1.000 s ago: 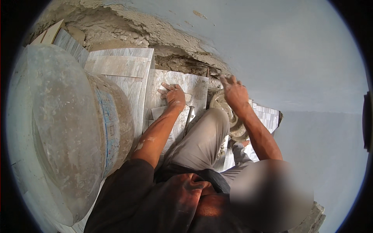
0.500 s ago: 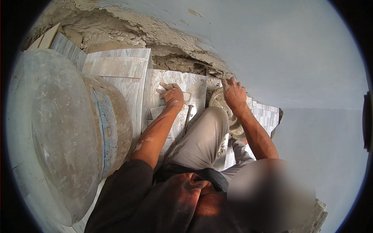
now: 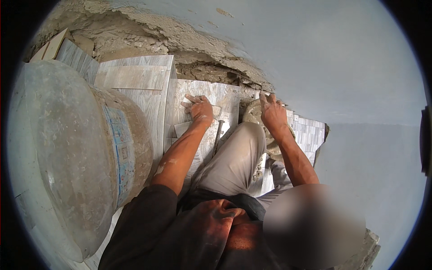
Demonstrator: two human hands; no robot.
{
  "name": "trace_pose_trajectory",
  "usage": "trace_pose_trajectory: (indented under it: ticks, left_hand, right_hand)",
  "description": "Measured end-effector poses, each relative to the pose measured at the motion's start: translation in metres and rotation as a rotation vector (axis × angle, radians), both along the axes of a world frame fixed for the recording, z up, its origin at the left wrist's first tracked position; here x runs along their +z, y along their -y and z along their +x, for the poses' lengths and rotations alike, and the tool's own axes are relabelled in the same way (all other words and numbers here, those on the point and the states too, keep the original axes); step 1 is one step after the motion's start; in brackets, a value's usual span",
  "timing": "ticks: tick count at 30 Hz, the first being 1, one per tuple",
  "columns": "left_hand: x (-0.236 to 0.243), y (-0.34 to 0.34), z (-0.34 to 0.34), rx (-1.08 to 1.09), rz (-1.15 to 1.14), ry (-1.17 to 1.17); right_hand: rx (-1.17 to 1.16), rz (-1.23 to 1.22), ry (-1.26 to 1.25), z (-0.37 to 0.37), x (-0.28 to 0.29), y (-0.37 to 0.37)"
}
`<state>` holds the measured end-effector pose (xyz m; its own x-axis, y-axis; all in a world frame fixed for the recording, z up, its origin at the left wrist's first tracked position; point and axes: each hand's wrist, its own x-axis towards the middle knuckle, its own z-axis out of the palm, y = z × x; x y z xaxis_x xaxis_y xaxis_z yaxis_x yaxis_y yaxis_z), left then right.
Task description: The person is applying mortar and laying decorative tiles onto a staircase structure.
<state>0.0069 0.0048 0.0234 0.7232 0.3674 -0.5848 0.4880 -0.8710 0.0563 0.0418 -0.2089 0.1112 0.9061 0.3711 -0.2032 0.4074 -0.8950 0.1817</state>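
My left hand (image 3: pixel 199 109) lies on a grey wood-patterned tile (image 3: pixel 228 94), its fingers spread. A small flat piece (image 3: pixel 217 110) shows beside that hand; whether they touch I cannot tell. My right hand (image 3: pixel 273 114) is curled above a round basin (image 3: pixel 254 112) of wet grey mortar, close to the broken wall edge. Its fingertips are bent together, and anything in them is hidden. Between my left forearm and my raised knee lies a long, thin metal tool with a wider head (image 3: pixel 219 134).
A large cloudy plastic container (image 3: pixel 67 148) with a blue label fills the left side. Rough broken plaster (image 3: pixel 135 38) runs along the base of the pale blue wall (image 3: pixel 333 67). Loose tile pieces (image 3: pixel 135 77) lie beyond the container, and small patterned tiles (image 3: pixel 310 132) at right.
My right hand has shifted slightly right and nearer to me, its fingers now more bent. The left hand has stayed in place.
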Motion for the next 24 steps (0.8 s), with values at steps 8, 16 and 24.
trace_pose_trajectory:
  ticks: [8,16,24]
  left_hand:
    - [0.01,0.003,0.003,-0.028,-0.006,-0.055]
    - [-0.004,-0.001,0.001,-0.006,0.008,-0.021]
    - [0.008,0.002,0.0,-0.013,-0.019,-0.033]
  right_hand:
    - [0.24,0.076,0.033,0.014,0.028,-0.061]
    - [0.227,-0.174,-0.032,0.032,0.05,-0.02]
    - [0.264,-0.099,-0.034,0.026,0.056,-0.03]
